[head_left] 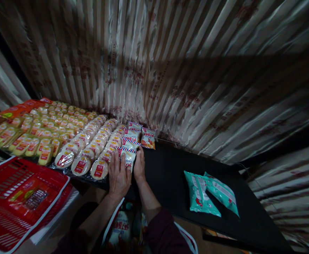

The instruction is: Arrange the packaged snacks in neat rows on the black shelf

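Currently, my left hand (118,175) is lying with fingers outstretched along the left edge of the front white packet (130,158), and my right hand (140,165) is flanking its right edge, though I cannot tell whether it is gripping. That packet is sitting at the near end of a row (132,135) on the black worktop (166,176), just beside some round wrapped cakes (100,170), while two teal bags (199,197) are lying well apart to the right.

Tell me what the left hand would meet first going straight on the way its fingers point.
Probably the round packs just beyond the left hand, perhaps brushing the white packets beside them; depth is unclear, so it might pass above.
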Motion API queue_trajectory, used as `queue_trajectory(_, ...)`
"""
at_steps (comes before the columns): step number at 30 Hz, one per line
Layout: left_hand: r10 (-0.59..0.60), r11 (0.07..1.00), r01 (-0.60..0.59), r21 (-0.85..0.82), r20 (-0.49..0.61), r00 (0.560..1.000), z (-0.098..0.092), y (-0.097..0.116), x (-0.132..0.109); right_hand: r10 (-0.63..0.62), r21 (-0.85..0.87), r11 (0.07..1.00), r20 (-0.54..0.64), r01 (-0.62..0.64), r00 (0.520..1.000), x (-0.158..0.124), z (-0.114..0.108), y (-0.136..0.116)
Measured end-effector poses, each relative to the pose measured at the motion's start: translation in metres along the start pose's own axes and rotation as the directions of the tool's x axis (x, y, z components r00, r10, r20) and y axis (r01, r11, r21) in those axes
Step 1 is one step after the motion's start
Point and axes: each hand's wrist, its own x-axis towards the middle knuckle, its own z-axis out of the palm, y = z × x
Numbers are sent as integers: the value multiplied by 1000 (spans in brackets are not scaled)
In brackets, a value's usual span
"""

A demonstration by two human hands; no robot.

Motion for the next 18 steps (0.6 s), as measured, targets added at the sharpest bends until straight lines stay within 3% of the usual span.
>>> queue_trajectory(7,47,997,-48,64,23,999,-2,3,8,49,140,989,-4,-48,999,23,0,-2)
queue_trajectory(12,55,995,-59,79,59,997,1,0,10,64,157,985,34,-68,997,31,5,-2)
queue_trajectory(18,49,997,-51,63,30,998,0,1,8,24,137,990,-27,-20,999,32,2,0)
